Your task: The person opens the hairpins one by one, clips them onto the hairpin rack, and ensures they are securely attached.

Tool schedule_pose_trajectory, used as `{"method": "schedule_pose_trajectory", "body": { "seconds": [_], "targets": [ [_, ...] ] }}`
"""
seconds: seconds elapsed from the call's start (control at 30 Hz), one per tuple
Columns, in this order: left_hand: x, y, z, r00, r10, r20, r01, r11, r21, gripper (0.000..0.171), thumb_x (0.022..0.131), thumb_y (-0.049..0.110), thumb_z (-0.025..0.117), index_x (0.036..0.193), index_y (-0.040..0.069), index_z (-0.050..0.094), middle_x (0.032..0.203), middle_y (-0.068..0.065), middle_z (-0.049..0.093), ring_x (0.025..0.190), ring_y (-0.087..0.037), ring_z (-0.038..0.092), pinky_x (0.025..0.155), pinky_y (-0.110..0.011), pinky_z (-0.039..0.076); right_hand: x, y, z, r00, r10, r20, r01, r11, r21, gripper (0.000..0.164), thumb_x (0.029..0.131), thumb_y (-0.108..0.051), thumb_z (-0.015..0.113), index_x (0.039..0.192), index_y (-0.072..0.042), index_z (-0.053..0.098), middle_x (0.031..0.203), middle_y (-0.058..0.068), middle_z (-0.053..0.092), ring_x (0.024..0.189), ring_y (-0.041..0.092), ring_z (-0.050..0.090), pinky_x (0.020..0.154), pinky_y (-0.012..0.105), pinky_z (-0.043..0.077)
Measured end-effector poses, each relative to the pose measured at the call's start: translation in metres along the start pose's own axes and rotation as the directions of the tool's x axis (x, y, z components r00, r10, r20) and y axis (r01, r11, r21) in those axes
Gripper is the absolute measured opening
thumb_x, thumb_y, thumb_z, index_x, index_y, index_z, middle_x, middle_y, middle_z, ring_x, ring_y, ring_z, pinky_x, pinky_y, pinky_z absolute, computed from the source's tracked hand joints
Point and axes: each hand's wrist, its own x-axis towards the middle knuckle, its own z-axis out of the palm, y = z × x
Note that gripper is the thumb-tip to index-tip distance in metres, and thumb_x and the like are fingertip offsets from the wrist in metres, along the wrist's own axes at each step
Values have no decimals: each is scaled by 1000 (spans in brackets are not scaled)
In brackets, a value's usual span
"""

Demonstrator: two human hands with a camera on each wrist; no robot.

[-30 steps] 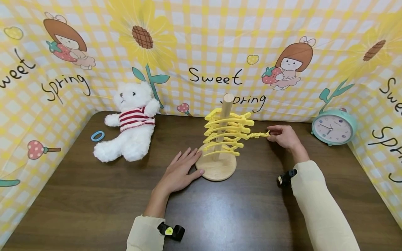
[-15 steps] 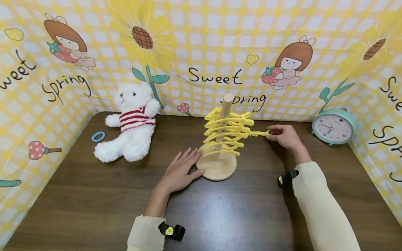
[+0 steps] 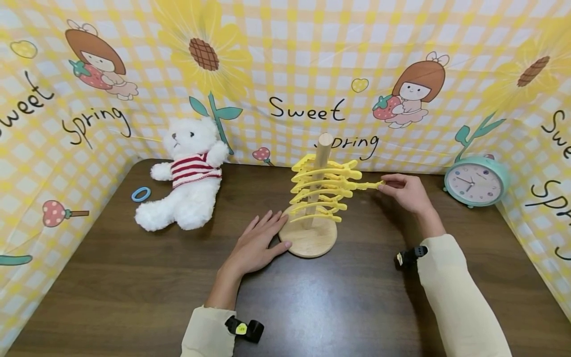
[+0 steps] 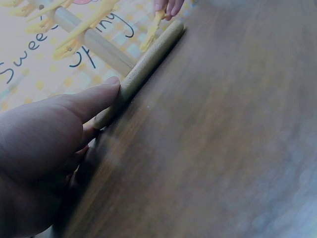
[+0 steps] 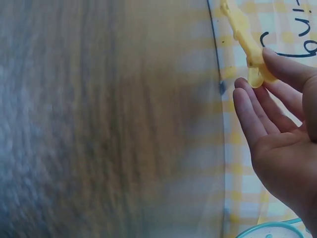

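Observation:
A wooden post [image 3: 324, 146] on a round wooden base [image 3: 312, 240] carries several yellow plastic hair clips [image 3: 327, 172], stacked one above another. My left hand [image 3: 255, 246] lies at the base's left edge with its fingers straight; in the left wrist view its thumb [image 4: 101, 96] touches the rim. To the right of the post, my right hand [image 3: 405, 192] pinches the end of another yellow hair clip [image 3: 368, 186] between thumb and fingertips. That clip points left and overlaps the stacked ones in the head view. Up close, the right wrist view shows its paired handles [image 5: 256, 69] between the fingers.
A white teddy bear [image 3: 193, 203] in a striped shirt sits at the back left, beside a blue ring [image 3: 141, 194]. A mint alarm clock [image 3: 476, 183] stands at the back right. Yellow checked cloth [image 3: 303, 59] walls the brown table [image 3: 357, 307].
My right hand has edged slightly up, and the clip it pinches now looks thinner and smoother from above, as if turned. My left hand stays at the base.

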Motion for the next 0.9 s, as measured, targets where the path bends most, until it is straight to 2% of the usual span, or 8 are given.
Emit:
{"method": "schedule_pose_trajectory", "body": {
  "seconds": [0.07, 0.1, 0.3, 0.6, 0.9],
  "targets": [
    [0, 0, 0, 1000, -1, 1, 1, 1000, -2, 72, 102, 49, 57, 161, 15, 31, 165, -8, 28, 155, -24, 14, 124, -47, 3, -2, -2, -1, 1000, -10, -26, 10, 1000, 12, 46, 98, -27, 71, 129, 7, 65, 123, 27, 66, 87, -9, 59, 75, 11, 50],
    [0, 0, 0, 1000, -1, 1, 1, 1000, -1, 72, 102, 49, 57, 161, 15, 31, 165, -8, 28, 155, -24, 14, 124, -47, 3, -3, -4, -1, 999, -19, -38, 19, 1000, 13, 46, 98, -27, 71, 128, 7, 66, 122, 27, 67, 87, -10, 59, 75, 11, 49],
    [1, 0, 0, 1000, -1, 0, 1, 1000, 0, 72, 102, 48, 57, 161, 15, 31, 165, -8, 28, 155, -24, 14, 124, -47, 3, -9, -13, -2, 994, -53, -98, 58, 997, 47, 46, 97, -28, 71, 127, 7, 67, 121, 24, 68, 89, -12, 59, 76, 10, 49],
    [1, -1, 1, 1000, -6, 2, 6, 1000, 2, 72, 102, 48, 57, 161, 15, 32, 165, -7, 28, 154, -24, 14, 124, -46, 3, -14, -18, 1, 988, -98, -117, 105, 993, 59, 42, 96, -22, 72, 124, 9, 68, 116, 28, 69, 87, -11, 61, 74, 10, 49],
    [1, 0, 1, 1000, 1, -3, -1, 1000, 6, 72, 102, 48, 57, 160, 15, 32, 164, -8, 28, 154, -25, 14, 124, -47, 3, -21, -26, 3, 984, -107, -145, 121, 989, 87, 41, 95, -20, 73, 124, 9, 68, 118, 28, 68, 86, -12, 61, 74, 9, 50]
  ]
}}
